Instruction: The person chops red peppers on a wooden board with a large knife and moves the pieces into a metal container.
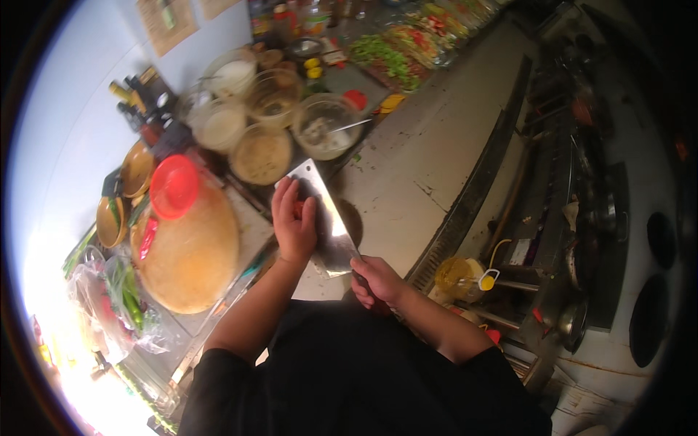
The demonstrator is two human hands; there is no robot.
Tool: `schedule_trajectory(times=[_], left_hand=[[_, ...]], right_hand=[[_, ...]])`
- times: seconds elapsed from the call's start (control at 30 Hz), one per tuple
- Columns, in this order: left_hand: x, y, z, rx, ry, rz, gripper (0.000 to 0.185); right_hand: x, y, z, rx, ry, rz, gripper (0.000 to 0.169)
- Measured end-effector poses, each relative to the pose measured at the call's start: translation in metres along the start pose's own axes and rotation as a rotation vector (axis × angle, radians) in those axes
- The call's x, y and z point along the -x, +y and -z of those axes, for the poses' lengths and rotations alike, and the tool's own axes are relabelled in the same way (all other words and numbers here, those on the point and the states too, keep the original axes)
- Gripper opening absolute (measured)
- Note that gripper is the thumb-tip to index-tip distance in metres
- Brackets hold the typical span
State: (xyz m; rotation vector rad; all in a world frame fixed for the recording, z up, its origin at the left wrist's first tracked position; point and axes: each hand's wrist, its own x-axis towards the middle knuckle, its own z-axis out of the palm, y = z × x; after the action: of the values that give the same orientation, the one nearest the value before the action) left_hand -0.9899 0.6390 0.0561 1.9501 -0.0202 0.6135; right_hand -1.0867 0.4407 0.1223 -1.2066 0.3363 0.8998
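Observation:
A Chinese-style cleaver [330, 226] with a broad steel blade is held in front of my body, away from the board. My right hand [377, 280] grips its handle. My left hand [293, 220] lies against the flat of the blade with fingers spread; something small and red shows between the fingers and the blade, possibly cut food. To the left is a round wooden chopping board [188, 261] with a red chili pepper [148, 238] on it. A red plastic bowl [174, 186] rests at the board's far edge.
Tubs of seasonings [262, 152] stand beyond the board, one tub [327, 128] with a spoon. A knife block [155, 95] is by the wall. Bagged green peppers [130, 300] lie at left. Packed vegetables [392, 60] line the far counter. An oil jug [461, 275] stands at right.

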Motion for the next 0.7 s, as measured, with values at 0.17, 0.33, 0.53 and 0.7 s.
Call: schedule_trajectory(times=[0.17,0.33,0.53,0.7], left_hand=[[0.012,0.096,-0.18,0.172,-0.141,0.069,0.039],[0.007,0.15,-0.334,0.201,-0.354,0.051,0.039],[-0.049,0.166,-0.51,0.23,-0.469,0.017,0.04],[-0.123,0.18,-0.682,0.335,-0.556,0.061,0.04]], right_hand=[[0.085,-0.045,0.144,0.06,0.107,0.082,0.014],[0.124,-0.068,0.258,-0.133,0.328,0.03,0.014],[0.098,-0.136,0.406,-0.209,0.427,0.037,0.014],[0.068,-0.242,0.541,-0.22,0.533,0.081,0.013]])
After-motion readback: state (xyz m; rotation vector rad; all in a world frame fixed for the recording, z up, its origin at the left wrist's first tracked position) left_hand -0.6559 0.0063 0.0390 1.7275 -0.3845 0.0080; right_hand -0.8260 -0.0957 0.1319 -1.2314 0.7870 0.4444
